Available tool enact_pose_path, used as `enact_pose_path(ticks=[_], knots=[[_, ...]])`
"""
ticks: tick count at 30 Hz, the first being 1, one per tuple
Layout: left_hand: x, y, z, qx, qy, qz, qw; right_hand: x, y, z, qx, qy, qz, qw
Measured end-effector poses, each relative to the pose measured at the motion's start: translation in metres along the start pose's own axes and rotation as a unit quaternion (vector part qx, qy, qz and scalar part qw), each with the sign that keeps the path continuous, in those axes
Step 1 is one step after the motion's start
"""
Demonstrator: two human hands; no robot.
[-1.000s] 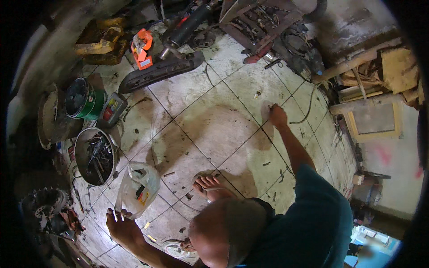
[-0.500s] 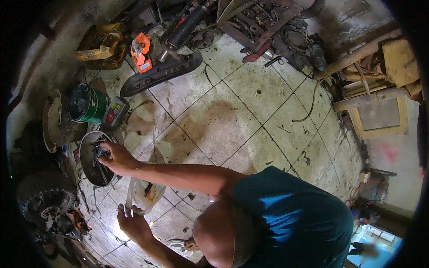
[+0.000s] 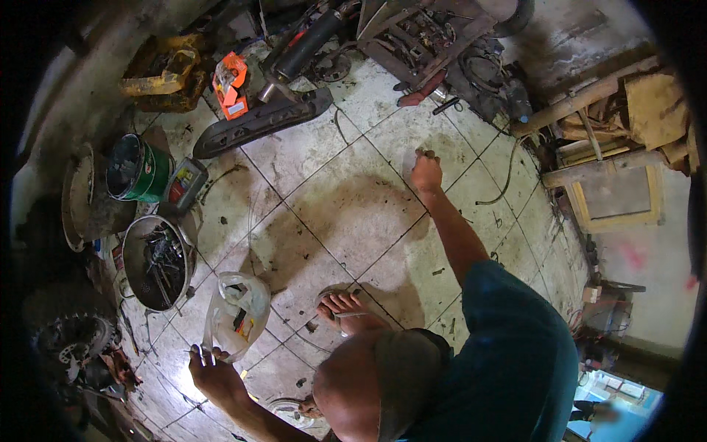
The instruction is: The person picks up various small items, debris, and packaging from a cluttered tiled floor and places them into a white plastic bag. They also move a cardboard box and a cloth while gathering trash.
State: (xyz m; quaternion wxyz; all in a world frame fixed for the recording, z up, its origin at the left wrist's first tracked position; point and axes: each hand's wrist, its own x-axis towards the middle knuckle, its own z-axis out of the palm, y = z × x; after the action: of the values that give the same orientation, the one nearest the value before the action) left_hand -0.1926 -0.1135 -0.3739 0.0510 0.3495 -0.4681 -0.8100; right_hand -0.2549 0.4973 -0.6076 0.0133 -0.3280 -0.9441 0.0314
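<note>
My left hand [image 3: 218, 377] has its fingers pinched together at the edge of a clear plastic bag [image 3: 254, 335] at the lower left. A few small items, one black and one orange-yellow, show inside the bag. My right hand [image 3: 427, 174] is stretched far out over the tiled floor, its fingers curled. A pale blur sits beside its fingertips; I cannot make out what it is. Beyond the bag stands a round metal pot [image 3: 135, 247], holding a heap of dark metal tools and parts [image 3: 163, 258]. Neither hand touches the pot.
A green bucket [image 3: 153, 175], a grey plastic bottle [image 3: 184, 183] and a wheel with a tyre [image 3: 77, 335] stand along the left. A long black tray-like part [image 3: 265, 124], an orange box [image 3: 232, 85] and a yellow crate [image 3: 158, 81] lie farther off. Scrap metal [image 3: 420, 40] fills the far edge.
My right hand has left the tools in the metal pot and swung far to the right over the floor. My left hand stays by the bag, which now shows more fully.
</note>
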Motion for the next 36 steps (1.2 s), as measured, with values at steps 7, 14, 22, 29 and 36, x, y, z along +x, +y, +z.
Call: enact_pose_path(ticks=[7,14,22,29,36], knots=[[-0.006,-0.004,0.032,0.031,-0.025,0.001,0.999,-0.036,-0.087,-0.012,0.404,-0.018,-0.111,0.908],[-0.008,-0.022,0.039,0.047,-0.029,-0.012,0.998,-0.196,-0.399,-0.121,0.605,-0.152,-0.374,0.686],[-0.022,-0.006,0.026,0.028,0.019,0.041,0.999,-0.217,-0.396,-0.15,0.417,0.001,-0.462,0.783],[-0.022,-0.01,0.034,0.022,0.001,0.009,1.0,-0.226,-0.261,-0.117,0.271,-0.418,-0.328,0.803],[-0.006,0.004,0.036,0.099,-0.058,0.033,0.993,-0.219,-0.238,-0.151,0.493,-0.155,-0.281,0.808]])
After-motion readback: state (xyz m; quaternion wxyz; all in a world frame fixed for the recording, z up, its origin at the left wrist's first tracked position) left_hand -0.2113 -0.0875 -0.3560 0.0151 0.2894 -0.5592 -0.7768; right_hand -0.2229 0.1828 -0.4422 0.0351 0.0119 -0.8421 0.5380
